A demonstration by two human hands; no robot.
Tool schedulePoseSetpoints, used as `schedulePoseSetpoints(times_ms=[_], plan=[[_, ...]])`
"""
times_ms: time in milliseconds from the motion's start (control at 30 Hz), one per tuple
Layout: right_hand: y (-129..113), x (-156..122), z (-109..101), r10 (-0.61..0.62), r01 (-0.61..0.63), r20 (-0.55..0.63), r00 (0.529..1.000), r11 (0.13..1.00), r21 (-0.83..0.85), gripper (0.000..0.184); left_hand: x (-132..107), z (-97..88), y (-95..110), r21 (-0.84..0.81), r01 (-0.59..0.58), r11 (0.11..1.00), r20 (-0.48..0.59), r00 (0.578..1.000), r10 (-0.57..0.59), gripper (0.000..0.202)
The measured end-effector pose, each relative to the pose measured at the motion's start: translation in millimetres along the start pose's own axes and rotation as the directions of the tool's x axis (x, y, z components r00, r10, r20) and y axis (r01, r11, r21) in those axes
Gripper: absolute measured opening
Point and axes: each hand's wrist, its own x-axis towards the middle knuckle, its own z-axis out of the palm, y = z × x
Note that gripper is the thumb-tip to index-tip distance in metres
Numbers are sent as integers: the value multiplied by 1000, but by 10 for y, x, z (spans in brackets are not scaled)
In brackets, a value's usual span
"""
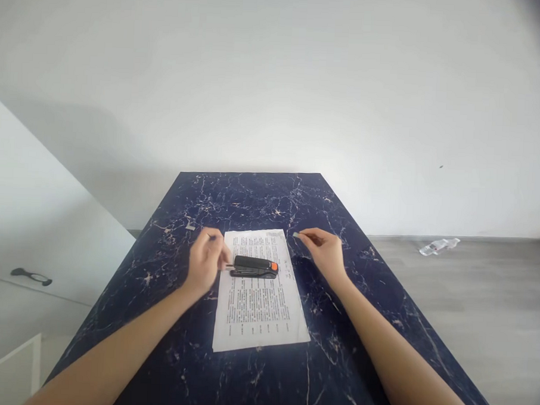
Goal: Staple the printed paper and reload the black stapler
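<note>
Pinching, right hand (327,254): fingers closed on staple strip (296,234)
Left hand (205,263): fingers curled at stapler (254,266) on printed sheet (259,303), grip unclear

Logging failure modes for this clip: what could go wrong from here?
1. The right hand pinches a small grey strip at its fingertips, just off the paper. With so slight a hold, it could drop or snap.
2. The stapler lies loose on the paper with the left hand at its end. A push may slide or crease the paper.
3. A small grey piece lies on the table just beyond the left hand, which could knock it away.
</note>
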Motion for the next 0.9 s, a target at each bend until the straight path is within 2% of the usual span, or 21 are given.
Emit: schedulePoseSetpoints(times_ms=[33,100,200,267,367,467,567,700,800,900], plan=[[157,70,-59,91,-91,-11,996,995,-29,24,141,-168,-39,145,-17,989,-76,997,28,22],[451,182,-176,206,-208,-31,978,973,-96,25,408,-544,-170,463,-31,886,-194,972,135,19],[739,266,-303,303,-305,-35,952,944,-126,27,659,-1015,-435,752,49,657,-215,961,175,19],[813,279,-338,353,-356,-47,934,929,-103,29,708,-1149,-596,855,40,517,-163,967,194,25],[833,271,-335,374,-380,-76,924,921,-90,33,692,-1117,-767,932,-60,357,-19,977,213,35],[865,264,-312,349,-357,-100,932,930,-84,35,684,-1036,-875,949,-91,301,54,990,129,44],[948,267,-298,340,-350,-151,928,936,-45,36,704,-1030,-928,953,-106,283,94,994,57,47],[991,275,-278,298,-315,-223,928,948,-45,37,694,-1051,-900,947,-104,303,74,992,107,42],[903,268,-246,245,-283,-230,942,948,-149,35,667,-1039,-865,942,-110,318,71,989,130,36],[779,247,-208,241,-279,-207,948,943,-182,35,662,-1020,-869,936,-119,331,77,987,138,34]])
